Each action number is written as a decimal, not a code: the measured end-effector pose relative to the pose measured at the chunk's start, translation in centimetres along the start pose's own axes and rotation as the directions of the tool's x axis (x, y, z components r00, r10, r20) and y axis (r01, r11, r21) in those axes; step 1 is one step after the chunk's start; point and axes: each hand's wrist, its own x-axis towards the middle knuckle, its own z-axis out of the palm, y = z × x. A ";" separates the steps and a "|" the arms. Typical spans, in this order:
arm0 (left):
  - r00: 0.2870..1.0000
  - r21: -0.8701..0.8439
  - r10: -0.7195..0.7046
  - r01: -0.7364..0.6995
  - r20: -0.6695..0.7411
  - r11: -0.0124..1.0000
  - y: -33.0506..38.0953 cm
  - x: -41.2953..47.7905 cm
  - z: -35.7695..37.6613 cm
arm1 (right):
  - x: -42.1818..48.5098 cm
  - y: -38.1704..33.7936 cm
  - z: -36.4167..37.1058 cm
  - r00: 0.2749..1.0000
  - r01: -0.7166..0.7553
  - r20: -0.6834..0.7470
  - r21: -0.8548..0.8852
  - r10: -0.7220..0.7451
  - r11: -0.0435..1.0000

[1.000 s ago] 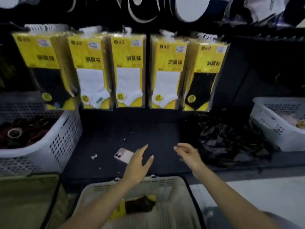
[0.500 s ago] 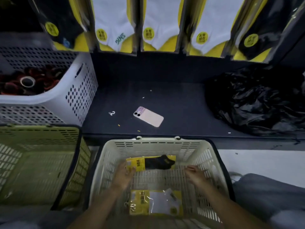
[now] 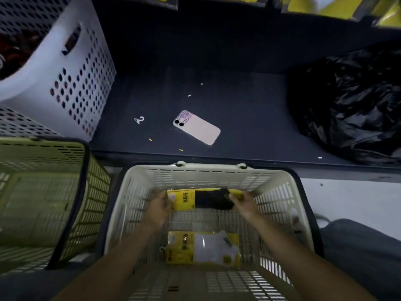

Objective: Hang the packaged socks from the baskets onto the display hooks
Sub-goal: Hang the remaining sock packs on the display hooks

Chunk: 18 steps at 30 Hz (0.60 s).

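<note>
A cream shopping basket (image 3: 282,203) sits below me. Inside, near its far wall, lies a yellow pack of black socks (image 3: 204,199). My left hand (image 3: 159,207) grips the pack's left end and my right hand (image 3: 244,203) grips its right end. A second yellow pack with white socks (image 3: 206,247) lies flat on the basket floor nearer to me. The bottom edges of hanging sock packs (image 3: 325,7) show at the top of the frame; the hooks are out of view.
A pink phone (image 3: 197,127) and a small white plastic hook (image 3: 139,120) lie on the dark shelf (image 3: 238,109). A black plastic bag (image 3: 347,105) fills the shelf's right. A white perforated basket (image 3: 76,72) stands at left, a green basket (image 3: 43,192) below it.
The view has tilted down from the display to the basket. Both hands dropped into the cream basket and took hold of the ends of the black-sock pack.
</note>
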 end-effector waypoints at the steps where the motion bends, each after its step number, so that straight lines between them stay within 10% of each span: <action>1: 1.000 0.018 0.023 -0.023 -0.010 1.000 -0.2 -0.1 -0.1 | -0.2 0.4 -0.3 1.000 0.013 0.000 0.014 -0.013 1.000; 9: 0.981 0.212 -0.120 0.087 0.152 0.973 -4.6 -3.3 0.9 | -3.2 5.3 0.3 0.970 -0.160 0.194 0.072 0.144 0.984; 18: 0.947 0.102 -0.311 0.302 0.086 0.948 -7.4 -6.1 3.0 | -6.6 8.0 5.4 0.985 -0.171 -0.022 0.052 0.173 0.984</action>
